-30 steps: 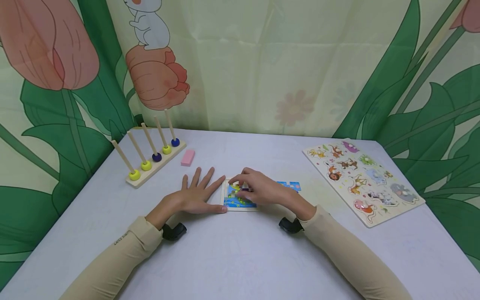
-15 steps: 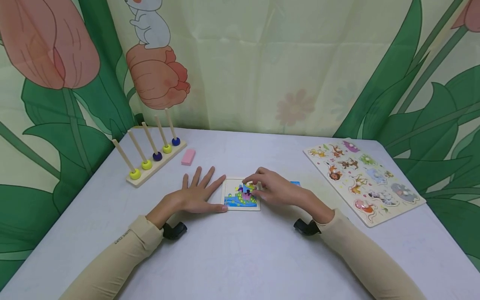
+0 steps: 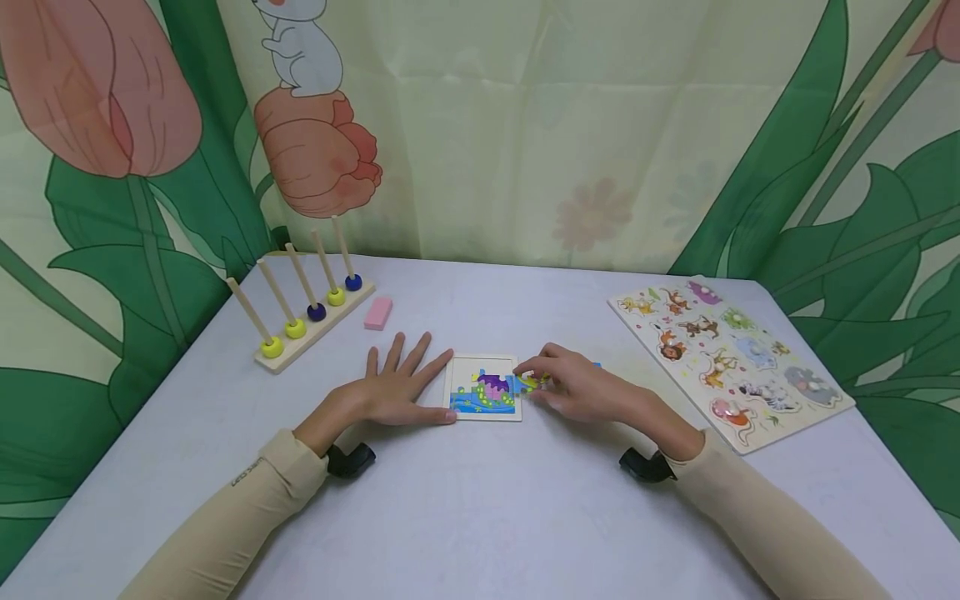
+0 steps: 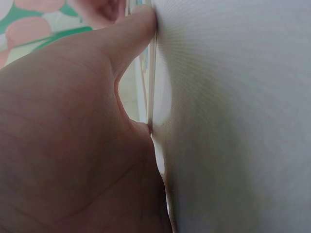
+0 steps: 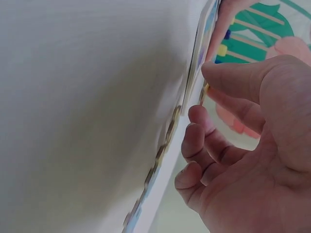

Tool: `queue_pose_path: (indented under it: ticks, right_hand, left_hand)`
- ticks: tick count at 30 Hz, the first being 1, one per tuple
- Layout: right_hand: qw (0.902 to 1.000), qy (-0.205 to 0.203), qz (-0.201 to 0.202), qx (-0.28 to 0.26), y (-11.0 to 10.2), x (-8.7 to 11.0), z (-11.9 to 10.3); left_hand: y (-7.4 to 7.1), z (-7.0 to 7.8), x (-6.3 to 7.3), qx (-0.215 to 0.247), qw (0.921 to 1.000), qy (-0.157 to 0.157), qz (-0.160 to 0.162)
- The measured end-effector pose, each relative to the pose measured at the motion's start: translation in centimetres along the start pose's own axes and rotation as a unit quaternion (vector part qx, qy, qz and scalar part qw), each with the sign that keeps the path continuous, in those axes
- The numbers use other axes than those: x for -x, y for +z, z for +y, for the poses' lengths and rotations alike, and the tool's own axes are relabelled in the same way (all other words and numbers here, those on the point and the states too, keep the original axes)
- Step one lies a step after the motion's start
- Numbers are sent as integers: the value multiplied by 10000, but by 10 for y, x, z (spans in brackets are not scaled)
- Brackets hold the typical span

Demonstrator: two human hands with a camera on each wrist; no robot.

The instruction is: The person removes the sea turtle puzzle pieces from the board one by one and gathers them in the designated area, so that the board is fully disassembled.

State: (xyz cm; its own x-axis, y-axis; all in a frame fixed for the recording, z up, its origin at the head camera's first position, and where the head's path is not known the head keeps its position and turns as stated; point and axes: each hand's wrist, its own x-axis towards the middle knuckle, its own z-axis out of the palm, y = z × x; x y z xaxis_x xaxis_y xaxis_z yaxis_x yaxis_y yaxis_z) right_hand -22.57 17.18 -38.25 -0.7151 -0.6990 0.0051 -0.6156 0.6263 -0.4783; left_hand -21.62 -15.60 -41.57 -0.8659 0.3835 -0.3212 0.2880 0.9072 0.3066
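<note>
My left hand (image 3: pixel 390 396) lies flat with spread fingers at the left of a small framed jigsaw puzzle (image 3: pixel 483 408). Its thumb rests on the frame's lower left corner. Inside the frame, blue, green and purple pieces fill the lower part, while the white backing shows above. At the frame's right edge my right hand (image 3: pixel 581 383) pinches a blue and yellow-green puzzle piece (image 3: pixel 529 382) between thumb and index finger. The right wrist view shows the thumb (image 5: pixel 233 77) against this piece, with the other fingers curled. Several loose puzzle pieces (image 5: pixel 150 170) lie beyond the frame, mostly hidden by the hand in the head view.
A pink block (image 3: pixel 378 313) lies behind the left hand. At the back left stands a wooden peg rack (image 3: pixel 315 329) with yellow and dark blue beads. A large animal puzzle board (image 3: pixel 682 375) lies to the right. A printed curtain (image 3: pixel 487 167) hangs behind the table.
The right hand has slid from over the framed puzzle to its right edge, carrying the pinched piece. More of the purple picture and white backing now shows. The left hand has stayed put.
</note>
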Motion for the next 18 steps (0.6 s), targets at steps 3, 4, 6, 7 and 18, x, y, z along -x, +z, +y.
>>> queue_pose_path:
  ticks: [3,4,6,7,18]
  right_hand:
    - [9999,137,-34,34,-2,4,2]
    - [9998,168,-39,32,-2,5,3]
    - [9997,215,-49,51,-3,8,4]
    - [9997,234,-50,53,-3,9,5]
    - [9996,239,-40,115,-2,18,10]
  left_hand:
    - [0,0,1,16,10000,9,15]
    - [0,0,1,20,10000,8,13]
    - [0,0,1,26,10000,3,6]
    - [0,0,1,39,10000,8,5]
    - [2,-2,-1,-76,10000,7,28]
